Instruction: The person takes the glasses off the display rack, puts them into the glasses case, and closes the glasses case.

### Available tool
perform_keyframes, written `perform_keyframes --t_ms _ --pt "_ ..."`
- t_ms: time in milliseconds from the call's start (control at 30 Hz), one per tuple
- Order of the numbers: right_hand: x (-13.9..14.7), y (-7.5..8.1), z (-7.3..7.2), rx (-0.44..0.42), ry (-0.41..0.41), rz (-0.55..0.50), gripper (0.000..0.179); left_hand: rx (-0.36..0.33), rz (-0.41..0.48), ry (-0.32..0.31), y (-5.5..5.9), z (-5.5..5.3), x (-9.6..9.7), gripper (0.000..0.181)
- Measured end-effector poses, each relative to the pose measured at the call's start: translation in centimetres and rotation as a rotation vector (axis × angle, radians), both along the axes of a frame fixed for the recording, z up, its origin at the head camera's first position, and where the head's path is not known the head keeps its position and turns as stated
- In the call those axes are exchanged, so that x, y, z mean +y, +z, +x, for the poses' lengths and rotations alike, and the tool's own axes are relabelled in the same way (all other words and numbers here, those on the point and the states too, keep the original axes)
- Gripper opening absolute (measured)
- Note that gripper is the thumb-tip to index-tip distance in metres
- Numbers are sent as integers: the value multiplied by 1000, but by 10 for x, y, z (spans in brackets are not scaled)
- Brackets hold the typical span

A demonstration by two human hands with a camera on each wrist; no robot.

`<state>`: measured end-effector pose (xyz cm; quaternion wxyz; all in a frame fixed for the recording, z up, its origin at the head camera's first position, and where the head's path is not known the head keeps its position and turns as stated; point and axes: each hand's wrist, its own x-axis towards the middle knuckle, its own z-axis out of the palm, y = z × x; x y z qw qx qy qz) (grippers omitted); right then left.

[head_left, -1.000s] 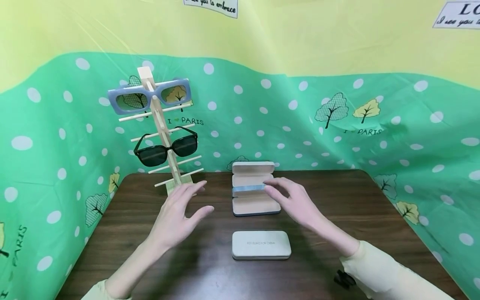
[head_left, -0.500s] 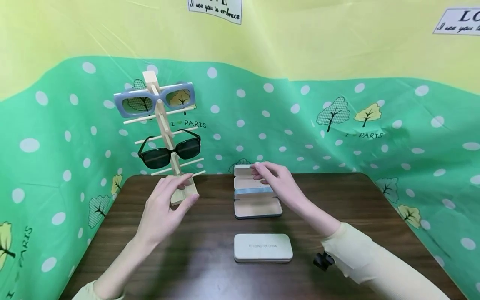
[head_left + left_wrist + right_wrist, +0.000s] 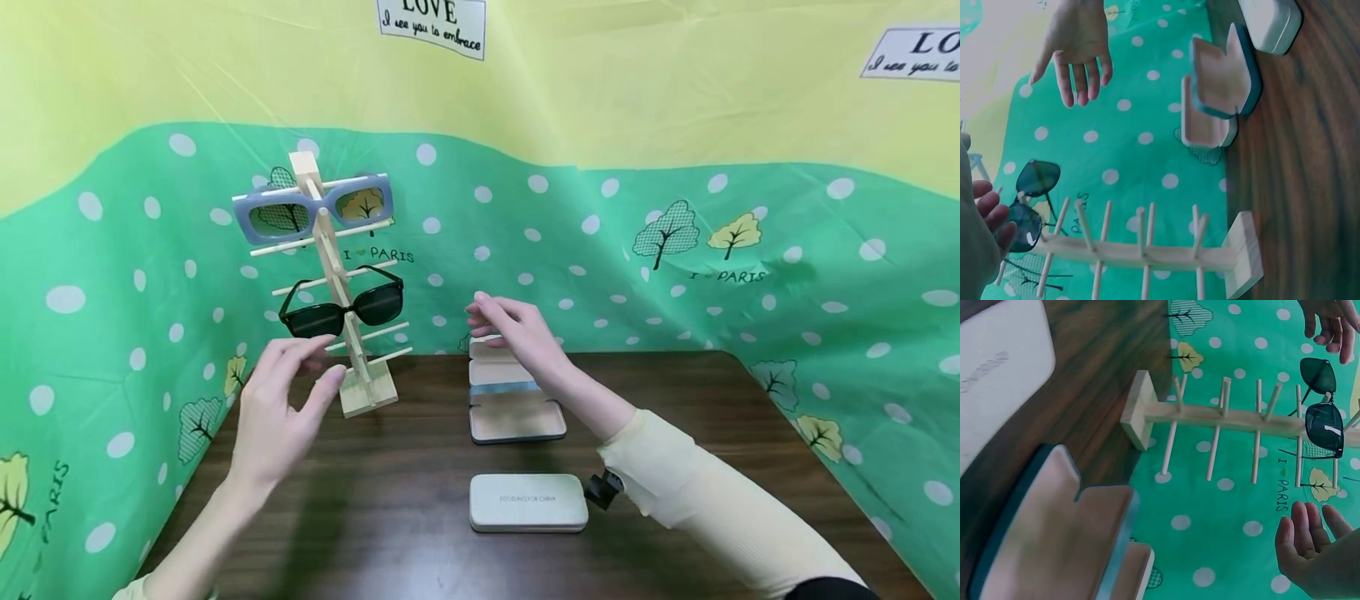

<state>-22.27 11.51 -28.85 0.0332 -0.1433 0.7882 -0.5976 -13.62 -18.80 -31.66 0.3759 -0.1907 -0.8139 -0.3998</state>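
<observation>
On a wooden rack (image 3: pixel 332 258) hang two pairs of sunglasses: blue-framed sunglasses (image 3: pixel 253 223) high up and black sunglasses (image 3: pixel 378 305) lower down. My left hand (image 3: pixel 277 408) is in the air just in front of and below the black pair's left lens, fingers loosely bent, holding nothing. To the right of the rack, my right hand (image 3: pixel 517 333) hovers over the back of an opened glasses case (image 3: pixel 517 422), partly hiding its lid. Its fingers are relaxed and grip nothing. In the left wrist view the right palm (image 3: pixel 1082 34) faces the camera.
A closed white glasses case (image 3: pixel 528 502) lies on the dark wooden table (image 3: pixel 420 533), nearer me than the opened one. The rack stands on a square base (image 3: pixel 369 390) near the back left. A green and yellow printed cloth (image 3: pixel 600 250) hangs behind the table.
My left hand has moved left and up, towards the black sunglasses. My right hand has moved left and up, from beside the opened case to above its back. Neither has taken anything.
</observation>
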Motion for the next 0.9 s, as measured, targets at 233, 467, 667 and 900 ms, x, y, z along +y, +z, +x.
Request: perform_keyframes --t_ms 233,467,667,900 --pt "-19 11 -15 13 12 -6 52 34 86 57 12 -7 -13 29" --pt "-41 15 -29 0 34 -29 51 -27 171 155 19 -12 -28 27" --pt "-54 19 -36 -31 47 -41 51 -289 256 269 25 -20 -40 37" --pt "-69 23 -41 -61 72 -26 54 -545 276 223 27 -32 -53 50"
